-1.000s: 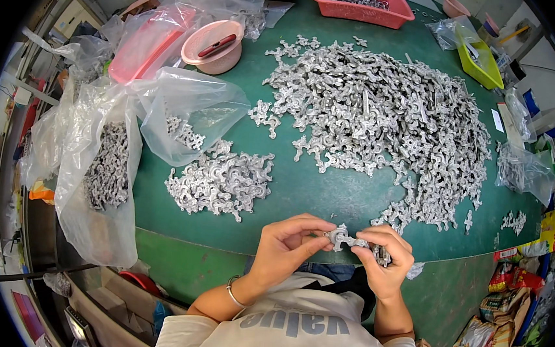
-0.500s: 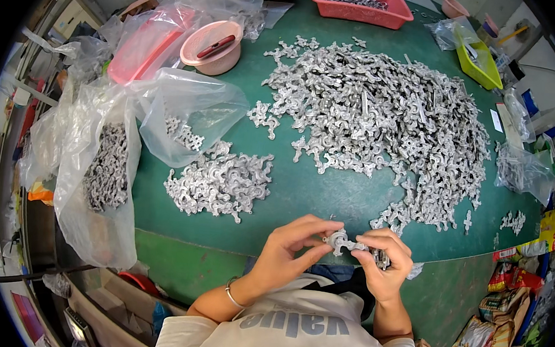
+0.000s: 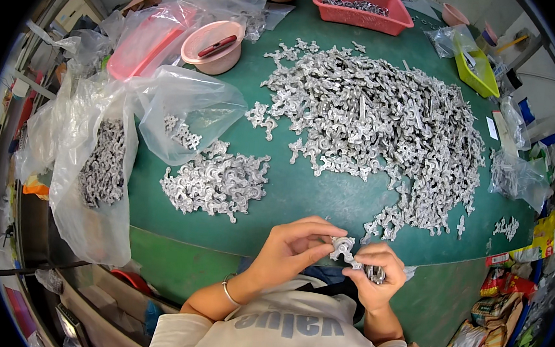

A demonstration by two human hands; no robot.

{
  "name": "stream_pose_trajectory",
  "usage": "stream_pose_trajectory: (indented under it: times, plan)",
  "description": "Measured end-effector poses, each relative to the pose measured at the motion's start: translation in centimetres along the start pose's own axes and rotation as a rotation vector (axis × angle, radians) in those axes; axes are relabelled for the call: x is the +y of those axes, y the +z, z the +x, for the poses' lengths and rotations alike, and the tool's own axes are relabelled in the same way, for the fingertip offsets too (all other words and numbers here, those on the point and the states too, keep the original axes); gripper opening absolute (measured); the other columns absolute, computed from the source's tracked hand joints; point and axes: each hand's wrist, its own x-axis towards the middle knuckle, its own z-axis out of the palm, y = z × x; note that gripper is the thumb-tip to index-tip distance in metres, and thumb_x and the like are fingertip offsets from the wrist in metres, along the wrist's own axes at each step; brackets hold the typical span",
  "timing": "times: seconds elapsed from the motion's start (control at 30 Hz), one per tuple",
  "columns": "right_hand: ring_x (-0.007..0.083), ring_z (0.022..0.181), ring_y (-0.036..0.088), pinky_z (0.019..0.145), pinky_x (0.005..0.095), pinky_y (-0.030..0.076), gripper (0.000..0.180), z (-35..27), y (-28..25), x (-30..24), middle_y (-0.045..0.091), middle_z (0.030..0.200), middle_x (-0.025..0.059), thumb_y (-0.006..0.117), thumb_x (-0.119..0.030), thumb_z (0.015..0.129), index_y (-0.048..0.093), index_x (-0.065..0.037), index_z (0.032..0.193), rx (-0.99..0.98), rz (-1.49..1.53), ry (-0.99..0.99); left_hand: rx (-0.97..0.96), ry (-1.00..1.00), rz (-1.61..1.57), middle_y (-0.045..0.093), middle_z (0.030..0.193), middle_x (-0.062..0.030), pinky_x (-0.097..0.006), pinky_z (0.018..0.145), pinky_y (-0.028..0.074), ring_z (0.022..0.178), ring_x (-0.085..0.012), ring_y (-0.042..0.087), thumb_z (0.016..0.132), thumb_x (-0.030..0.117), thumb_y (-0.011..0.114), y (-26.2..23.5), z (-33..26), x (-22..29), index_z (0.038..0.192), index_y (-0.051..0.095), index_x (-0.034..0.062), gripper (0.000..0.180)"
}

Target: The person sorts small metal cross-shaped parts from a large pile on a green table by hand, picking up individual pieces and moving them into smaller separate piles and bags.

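Observation:
Between my hands, just over the table's near edge, is a small silver-grey metal casting [image 3: 343, 246] with a rounded middle and curved arms. My left hand [image 3: 294, 250] pinches its upper left side with thumb and fingertips. The thumb and forefinger of my right hand [image 3: 384, 273] touch its lower right end. More metal castings [image 3: 374, 274] sit inside the curled fingers of my right hand, partly hidden. Beyond my hands spreads a large heap of similar castings [image 3: 373, 116]. A smaller pile of castings [image 3: 215, 181] lies to the left.
Clear plastic bags [image 3: 68, 176] with castings lie along the left. A pink bowl [image 3: 212, 51] holds a red-handled tool. At the back stands a red tray [image 3: 362, 14] of metal parts; a yellow-green basket [image 3: 478, 72] is far right. Several loose castings [image 3: 506, 227] lie near the right edge.
The casting between my hands has turned, its right end now lower. My right hand has shifted slightly down and left. The view has moved a little.

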Motion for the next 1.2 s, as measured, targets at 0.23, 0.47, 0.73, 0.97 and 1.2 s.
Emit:
stream_pose_trajectory:
  times: [0.23,0.47,0.73,0.97,1.2]
  plan:
    - [0.0167,0.060,0.056,0.054,0.0257,0.043,0.026,-0.3,0.4,-0.1,0.060,0.071,0.0130,0.077,0.001,0.056,0.058,0.002,0.075,0.046,0.018,-0.024,-0.037,-0.006,-0.052,0.051,0.102,-0.0091,-0.024,0.077,0.043,0.087,-0.0117,0.050,0.081,-0.008,0.051,-0.2,0.1,0.3,0.108,0.055,-0.0053,0.027]
    - [0.0168,0.061,0.056,0.054,0.0264,0.043,0.025,-0.2,0.7,-0.3,0.060,0.072,0.0130,0.076,0.004,0.058,0.058,0.002,0.076,0.059,-0.017,0.017,0.045,0.019,-0.009,0.053,0.099,-0.0112,-0.024,0.072,0.046,0.085,-0.0132,0.054,0.079,-0.008,0.053,0.4,0.4,0.4,0.104,0.056,-0.0062,0.025]
    - [0.0155,0.060,0.052,0.058,0.0281,0.043,0.024,-0.3,-2.4,2.8,0.056,0.066,0.0074,0.070,-0.001,0.066,0.061,0.000,0.089,0.145,-0.425,0.266,0.807,0.404,1.154,0.059,0.084,-0.0090,-0.025,0.064,0.044,0.071,-0.0152,0.055,0.074,-0.007,0.056,-5.9,0.2,2.6,0.088,0.061,-0.0013,0.016]
    - [0.0301,0.061,0.055,0.056,0.0365,0.042,0.021,-1.3,-5.8,4.8,0.058,0.071,0.0127,0.069,-0.015,0.070,0.060,-0.001,0.083,0.183,-0.980,0.440,0.960,0.329,1.552,0.054,0.098,-0.0135,-0.036,0.078,0.040,0.088,-0.0264,0.050,0.081,0.002,0.052,-12.1,-1.2,1.3,0.098,0.059,0.0003,0.019]
    - [0.0323,0.062,0.057,0.056,0.0381,0.043,0.018,-1.4,-5.6,5.2,0.060,0.071,0.0143,0.068,-0.015,0.072,0.059,-0.001,0.078,0.252,-0.871,0.431,0.957,0.383,1.427,0.051,0.106,-0.0158,-0.036,0.086,0.038,0.099,-0.0284,0.049,0.083,0.003,0.049,-11.4,-0.8,1.2,0.101,0.058,-0.0009,0.021]
